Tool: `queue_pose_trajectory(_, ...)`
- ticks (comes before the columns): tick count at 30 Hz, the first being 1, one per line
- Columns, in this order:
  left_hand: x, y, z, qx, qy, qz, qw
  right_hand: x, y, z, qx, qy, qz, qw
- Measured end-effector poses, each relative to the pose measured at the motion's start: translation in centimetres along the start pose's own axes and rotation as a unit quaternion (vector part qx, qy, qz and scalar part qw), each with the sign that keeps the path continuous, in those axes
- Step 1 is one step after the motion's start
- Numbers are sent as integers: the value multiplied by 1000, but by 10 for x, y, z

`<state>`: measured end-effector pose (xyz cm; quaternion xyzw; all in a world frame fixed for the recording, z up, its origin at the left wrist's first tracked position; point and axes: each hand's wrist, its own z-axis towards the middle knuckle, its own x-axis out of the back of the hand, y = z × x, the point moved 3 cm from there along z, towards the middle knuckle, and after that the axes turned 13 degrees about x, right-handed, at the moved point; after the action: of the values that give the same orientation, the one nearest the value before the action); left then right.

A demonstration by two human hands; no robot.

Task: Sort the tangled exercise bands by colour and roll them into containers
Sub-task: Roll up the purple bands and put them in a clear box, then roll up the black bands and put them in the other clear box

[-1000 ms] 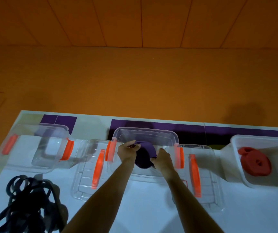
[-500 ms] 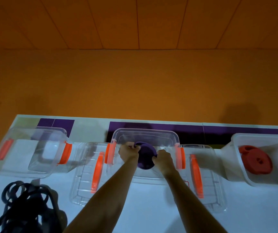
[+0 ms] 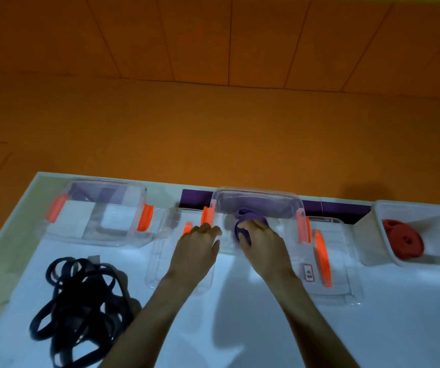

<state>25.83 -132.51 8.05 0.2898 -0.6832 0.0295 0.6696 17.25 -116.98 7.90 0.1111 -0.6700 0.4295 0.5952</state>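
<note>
**Head view: purple roll gripped in the middle container**

The right hand [image 3: 262, 244] curls its fingers round a rolled purple rubber exercise band [image 3: 244, 216] inside the clear plastic container with orange latches [image 3: 256, 192]. The left hand [image 3: 197, 243], fingers relaxed and holding nothing, lies just beside that container's left wall. A small sticker [image 3: 308, 273] on the clear lid [image 3: 341, 261] is too blurred to read.

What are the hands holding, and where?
The right hand grips the purple band roll around its near side; the left hand holds nothing.
</note>
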Motion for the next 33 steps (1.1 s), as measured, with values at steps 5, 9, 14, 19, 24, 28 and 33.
queue_pose_trajectory(5,17,-90,-67,-13,20,62,998,-37,-83,-43,18,-5,27,999)
queue_pose_trajectory(9,32,-172,-112,30,5,50,998,-91,-134,-78,-8,-67,20,998)
queue_pose_trajectory(14,44,-259,-153,59,-35,48,996,-163,-195,-102,-53,-165,41,984)
queue_pose_trajectory(19,34,-330,-182,129,-40,51,990,-230,-233,-109,-162,-255,178,936)
queue_pose_trajectory(24,23,-366,-191,156,-71,14,985,-268,-249,-109,-161,-253,177,937)
queue_pose_trajectory(28,19,-377,-188,148,-76,-6,986,-263,-245,-103,-166,-140,189,958)
queue_pose_trajectory(33,26,-363,-172,93,-59,-104,989,-208,-258,-87,-149,-44,282,947)
